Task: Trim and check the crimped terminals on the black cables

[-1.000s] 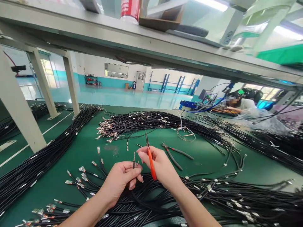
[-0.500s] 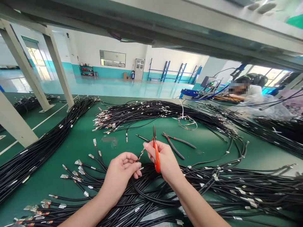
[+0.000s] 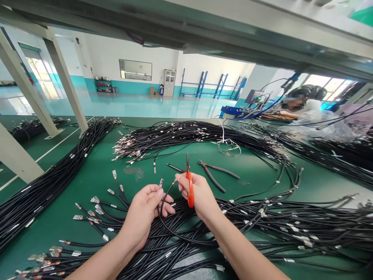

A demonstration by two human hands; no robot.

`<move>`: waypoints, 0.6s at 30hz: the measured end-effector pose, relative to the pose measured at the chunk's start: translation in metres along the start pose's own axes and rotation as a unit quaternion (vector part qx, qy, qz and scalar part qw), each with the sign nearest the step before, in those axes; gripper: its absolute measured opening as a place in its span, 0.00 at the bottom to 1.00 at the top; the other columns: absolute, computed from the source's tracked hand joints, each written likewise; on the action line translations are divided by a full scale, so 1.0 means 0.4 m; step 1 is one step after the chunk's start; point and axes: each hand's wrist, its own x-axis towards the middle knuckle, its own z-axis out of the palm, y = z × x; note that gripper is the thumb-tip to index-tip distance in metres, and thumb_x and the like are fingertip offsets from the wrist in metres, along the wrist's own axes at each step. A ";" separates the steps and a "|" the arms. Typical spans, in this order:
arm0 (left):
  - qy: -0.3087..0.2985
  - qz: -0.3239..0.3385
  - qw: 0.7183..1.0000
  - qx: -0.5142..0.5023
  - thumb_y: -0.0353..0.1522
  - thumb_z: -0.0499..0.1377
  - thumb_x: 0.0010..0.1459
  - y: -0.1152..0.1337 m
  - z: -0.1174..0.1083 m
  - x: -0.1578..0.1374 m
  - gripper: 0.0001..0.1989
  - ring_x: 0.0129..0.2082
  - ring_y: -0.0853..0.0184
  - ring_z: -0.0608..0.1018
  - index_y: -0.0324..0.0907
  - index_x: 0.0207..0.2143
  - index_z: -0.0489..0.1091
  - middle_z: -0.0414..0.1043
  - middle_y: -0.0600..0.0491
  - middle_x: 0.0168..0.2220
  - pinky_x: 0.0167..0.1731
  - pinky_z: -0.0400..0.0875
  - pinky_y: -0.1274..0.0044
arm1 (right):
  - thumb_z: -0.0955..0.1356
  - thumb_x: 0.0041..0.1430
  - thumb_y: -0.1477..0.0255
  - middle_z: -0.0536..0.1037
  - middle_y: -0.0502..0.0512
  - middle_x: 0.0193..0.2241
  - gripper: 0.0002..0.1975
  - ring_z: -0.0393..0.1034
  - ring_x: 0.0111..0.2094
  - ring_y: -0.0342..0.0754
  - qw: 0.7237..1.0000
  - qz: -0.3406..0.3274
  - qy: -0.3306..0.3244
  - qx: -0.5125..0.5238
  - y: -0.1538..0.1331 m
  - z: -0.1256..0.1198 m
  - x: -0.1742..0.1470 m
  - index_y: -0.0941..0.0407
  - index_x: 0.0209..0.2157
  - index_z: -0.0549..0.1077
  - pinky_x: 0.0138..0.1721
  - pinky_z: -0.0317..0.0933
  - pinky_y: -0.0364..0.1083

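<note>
My left hand (image 3: 144, 210) pinches a black cable between thumb and fingers, and its small metal connector (image 3: 161, 182) sticks up above the fingertips. My right hand (image 3: 202, 194) keeps a pair of orange-handled scissors (image 3: 190, 189) in the palm, dark blades pointing away from me. Between its thumb and forefinger it also grips the end of a black cable (image 3: 168, 190), which curves down past my left fingers. Whether both ends belong to one cable, I cannot tell. Beneath both hands lies a loose bundle of black cables (image 3: 186, 233) with silvery connectors and tags.
Grey-handled cutting pliers (image 3: 217, 171) and a dark pen-like tool (image 3: 175, 168) lie beyond my hands on the green table (image 3: 96, 167). Further cable bundles (image 3: 180, 134) spread behind and left (image 3: 67, 163). A shelf beam (image 3: 186, 31) crosses overhead. Another person (image 3: 295, 103) sits at the far right.
The connector end now stands upright in my left fingers, apart from my right fingertips. The right hand now pinches a curved cable stretch, scissors still in its palm. The view has shifted slightly.
</note>
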 end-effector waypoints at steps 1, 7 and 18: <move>-0.010 0.002 1.000 -0.023 0.33 0.54 0.55 0.001 0.000 -0.001 0.06 0.21 0.74 0.69 0.38 0.32 0.61 0.69 0.51 0.27 0.22 0.60 0.81 | 0.68 0.47 0.65 0.62 0.45 0.15 0.13 0.50 0.14 0.35 1.000 -0.002 -0.010 0.008 -0.002 0.000 0.001 0.59 0.19 0.64 0.15 0.43 0.38; -0.060 -0.029 0.995 -0.076 0.34 0.56 0.55 0.004 -0.005 0.004 0.07 0.16 0.81 0.53 0.37 0.30 0.64 0.57 0.58 0.22 0.16 0.41 0.83 | 0.66 0.51 0.69 0.68 0.48 0.19 0.07 0.57 0.18 0.37 0.994 -0.056 -0.094 0.001 -0.014 0.002 -0.007 0.60 0.27 0.69 0.19 0.51 0.38; -0.057 -0.007 0.998 -0.035 0.32 0.59 0.51 0.006 -0.010 0.007 0.08 0.18 0.80 0.51 0.36 0.31 0.70 0.58 0.55 0.26 0.17 0.40 0.81 | 0.64 0.53 0.70 0.69 0.48 0.20 0.07 0.58 0.20 0.38 0.982 -0.102 -0.139 -0.073 -0.023 0.000 -0.018 0.59 0.28 0.67 0.22 0.54 0.39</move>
